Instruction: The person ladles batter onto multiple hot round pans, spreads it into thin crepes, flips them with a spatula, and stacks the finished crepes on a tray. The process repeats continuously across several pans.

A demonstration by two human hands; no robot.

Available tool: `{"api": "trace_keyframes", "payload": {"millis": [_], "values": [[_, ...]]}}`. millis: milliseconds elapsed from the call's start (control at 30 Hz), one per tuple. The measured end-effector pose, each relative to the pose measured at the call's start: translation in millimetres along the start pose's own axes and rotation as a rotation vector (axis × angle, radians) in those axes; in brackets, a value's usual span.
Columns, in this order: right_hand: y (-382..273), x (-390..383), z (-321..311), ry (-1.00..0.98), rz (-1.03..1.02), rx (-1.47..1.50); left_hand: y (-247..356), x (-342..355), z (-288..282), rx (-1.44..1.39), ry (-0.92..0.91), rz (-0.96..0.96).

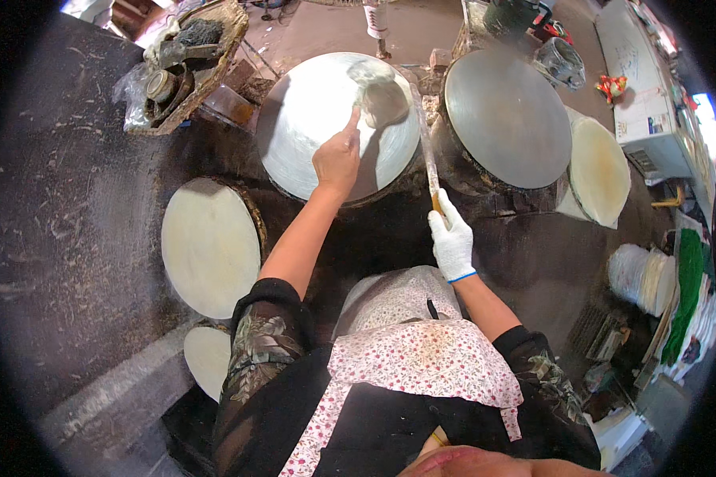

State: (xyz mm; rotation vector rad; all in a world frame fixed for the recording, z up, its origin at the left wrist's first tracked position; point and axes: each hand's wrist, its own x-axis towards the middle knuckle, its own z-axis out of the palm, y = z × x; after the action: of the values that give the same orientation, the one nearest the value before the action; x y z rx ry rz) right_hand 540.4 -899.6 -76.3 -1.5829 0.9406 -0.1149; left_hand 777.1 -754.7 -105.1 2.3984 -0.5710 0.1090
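My bare left hand (333,163) reaches over the pale round griddle (290,119), index finger stretched out and other fingers bent, with nothing clearly in them. A grey-beige blurred patch or lump (384,102) lies just beyond its fingertip; I cannot make out what it is. My white-gloved right hand (452,238) is closed round the yellow handle of a long, flat metal blade (424,143), which points up along the griddle's right edge. A second, greyer griddle (503,115) stands to the right of the blade.
Pale thin rounds lie stacked at the left (208,250), lower left (204,362) and right (599,163). A crusted tray of containers (215,24) is at the upper left. A white appliance (640,95) stands at the right, above piles of folded material (640,278).
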Motion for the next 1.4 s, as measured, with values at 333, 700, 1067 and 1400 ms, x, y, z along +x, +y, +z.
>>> {"api": "trace_keyframes", "payload": {"millis": [333,700,1067,1400], "values": [[-38,54,75,0.064,-0.350,-0.285,16,-24,-116,-0.880,0.160,-0.298],[-58,62,76,0.122,-0.309,-0.533,20,-174,-142,-1.027,-0.076,-0.522],[-75,79,85,0.013,-0.366,-0.624,27,-194,-152,-0.973,0.010,-0.440],[-63,93,84,0.139,-0.470,-0.767,27,-216,-159,-0.889,0.018,-0.334]]}}
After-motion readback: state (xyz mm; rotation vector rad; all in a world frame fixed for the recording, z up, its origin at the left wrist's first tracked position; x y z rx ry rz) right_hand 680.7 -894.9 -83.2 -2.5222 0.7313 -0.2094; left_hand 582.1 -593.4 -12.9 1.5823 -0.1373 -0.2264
